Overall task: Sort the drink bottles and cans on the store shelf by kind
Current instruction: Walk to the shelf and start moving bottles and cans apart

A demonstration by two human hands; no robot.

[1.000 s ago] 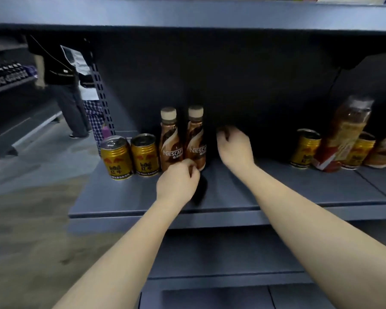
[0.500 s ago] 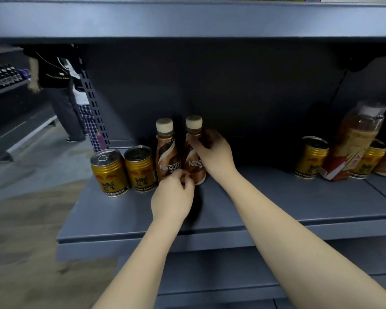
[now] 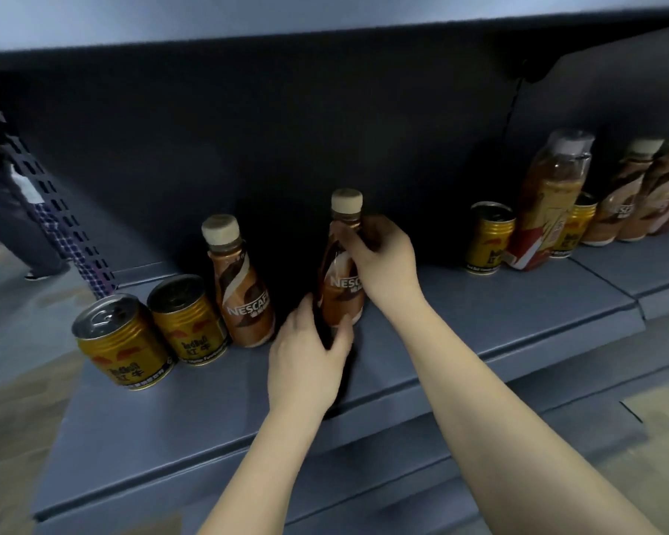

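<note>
Right hand (image 3: 383,264): curled round the shoulder of the brown plastic coffee bottle (image 3: 338,299).
Left hand (image 3: 306,361): thumb and fingers cup its base.

Both bare forearms reach forward from the lower edge, and the 2 hands meet on 1 bottle (image 3: 340,291). The right hand (image 3: 383,260) grips its upper body from the right, thumb across the front, fingers behind. The left hand (image 3: 309,357) sits lower, at the base: thumb raised on the left, fingers curled round the right.
</note>
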